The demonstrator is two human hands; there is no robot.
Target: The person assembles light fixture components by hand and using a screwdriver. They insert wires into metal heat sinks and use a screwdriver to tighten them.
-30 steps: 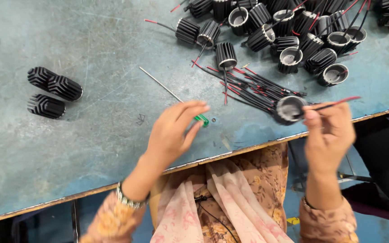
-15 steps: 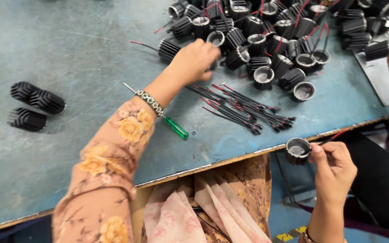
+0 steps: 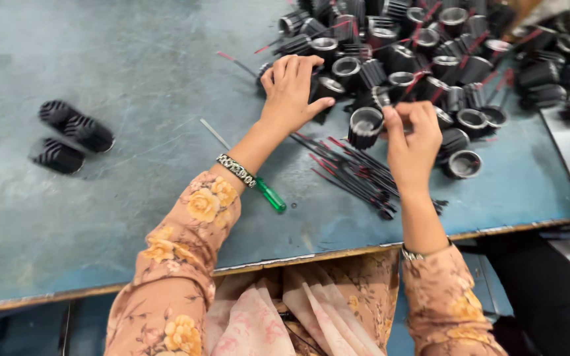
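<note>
Worn blue-grey workbench (image 3: 100, 59), scratched and dusty, wooden edge along the near side. On its far right part, a big heap of black finned housings (image 3: 423, 59), many with silver-rimmed open ends and red wires among them. Just in front of the heap, toward the bench's near edge, a loose bundle of thin black and red wires (image 3: 354, 175). Far to the left of the heap, well apart, three black finned pieces (image 3: 70, 135) lying on their sides close together. Between those and the heap, a screwdriver (image 3: 268, 193) with a green handle, partly hidden under the forearm. Left hand (image 3: 291, 92) spread open, fingers resting on the heap's left edge, closed on nothing that can be seen. Right hand (image 3: 413, 135) raised at the near edge of the heap, fingers pinched on a small part too blurred to name. Single black housing (image 3: 364, 126) right beside that hand's thumb, open end up; held or merely touched, cannot tell.
</note>
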